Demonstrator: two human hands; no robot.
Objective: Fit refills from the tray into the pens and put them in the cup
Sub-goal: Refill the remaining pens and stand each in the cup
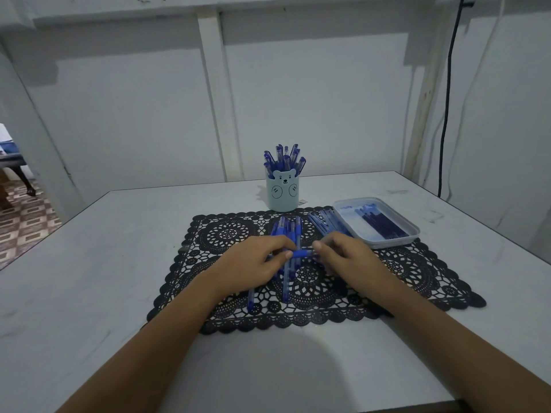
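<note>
A blue pen [301,253] lies crosswise between my two hands above the black lace mat [417,281]. My left hand [253,265] pinches its left part and my right hand [343,253] pinches its right end. Under my hands a heap of several blue pens [287,229] lies on the mat. The pale blue bear cup [282,193] stands behind them, holding several capped pens. The shallow white tray [413,231] at the right holds dark refills [381,223]. Loose blue pieces [326,222] lie beside the tray's left edge.
The grey table [119,263] reaches to a white wall at the back. A black cable [447,108] hangs down the wall at the right. The table's left edge drops to a patterned floor [24,222].
</note>
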